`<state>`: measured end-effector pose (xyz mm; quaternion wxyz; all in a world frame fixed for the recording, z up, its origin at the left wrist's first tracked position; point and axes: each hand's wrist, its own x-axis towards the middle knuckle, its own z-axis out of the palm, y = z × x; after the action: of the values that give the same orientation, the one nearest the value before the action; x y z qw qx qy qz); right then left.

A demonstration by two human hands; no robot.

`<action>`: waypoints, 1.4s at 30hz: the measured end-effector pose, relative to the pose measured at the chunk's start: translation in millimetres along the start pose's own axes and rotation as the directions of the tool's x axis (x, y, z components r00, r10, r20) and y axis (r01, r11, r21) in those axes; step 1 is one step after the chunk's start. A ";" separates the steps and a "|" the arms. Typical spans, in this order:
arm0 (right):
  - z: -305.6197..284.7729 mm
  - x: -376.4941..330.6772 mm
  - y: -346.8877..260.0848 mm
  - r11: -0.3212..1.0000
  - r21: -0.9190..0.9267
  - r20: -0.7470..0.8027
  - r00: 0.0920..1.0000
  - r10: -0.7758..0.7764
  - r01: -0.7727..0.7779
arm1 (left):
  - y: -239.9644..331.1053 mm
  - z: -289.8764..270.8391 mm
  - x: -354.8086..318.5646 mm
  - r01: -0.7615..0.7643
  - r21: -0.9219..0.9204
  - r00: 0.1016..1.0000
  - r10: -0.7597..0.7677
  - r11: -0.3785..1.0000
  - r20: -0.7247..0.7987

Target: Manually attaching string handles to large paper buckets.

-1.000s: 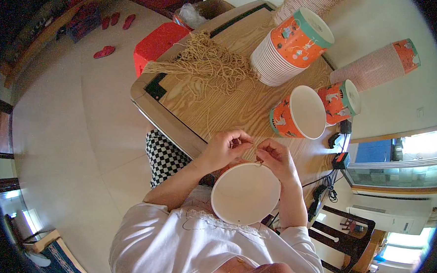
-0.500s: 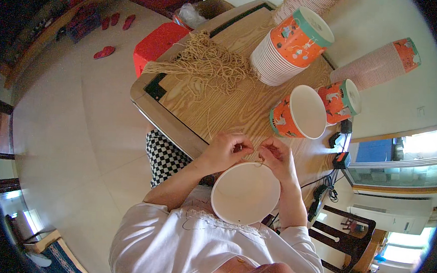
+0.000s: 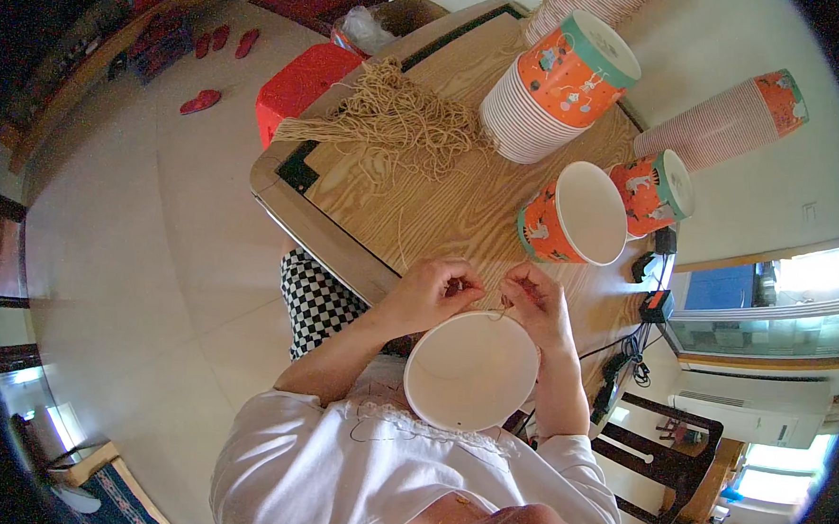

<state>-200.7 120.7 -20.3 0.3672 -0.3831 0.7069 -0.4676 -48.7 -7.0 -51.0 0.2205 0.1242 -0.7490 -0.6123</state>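
Observation:
A white-lined paper bucket (image 3: 471, 374) rests against my body, its open mouth facing up. A short piece of tan twine (image 3: 502, 314) sits at its far rim. My right hand (image 3: 538, 308) is closed in a pinch on this twine, just above the rim. Opposite it, my left hand (image 3: 437, 289) pinches with thumb and forefinger, seemingly on the other end of the twine, though little shows between the fingertips. A small dark hole (image 3: 458, 424) shows near the bucket's close rim. A loose heap of twine (image 3: 408, 119) lies on the wooden table (image 3: 460, 212).
Beyond my hands stand an orange patterned bucket (image 3: 591, 214), another upside down (image 3: 653, 191), and a tall nested stack (image 3: 561, 89). A longer stack (image 3: 730, 126) is by the wall. Cables (image 3: 635, 359) hang at the right table edge; a red stool (image 3: 301, 85) stands left.
My hands have drawn slightly apart above the rim, the right one shifting a little to the right. The bucket has stayed almost still.

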 end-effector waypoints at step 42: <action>6.6 -3.9 -1.8 0.999 0.051 0.019 1.000 0.011 -0.012 | 2.3 3.9 2.3 0.066 -0.083 0.998 -0.066 0.994 -0.004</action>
<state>-192.8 121.2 -19.9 0.3860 -0.3739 0.6935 -0.4798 -52.4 -4.2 -48.9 0.2077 0.1418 -0.7177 -0.6494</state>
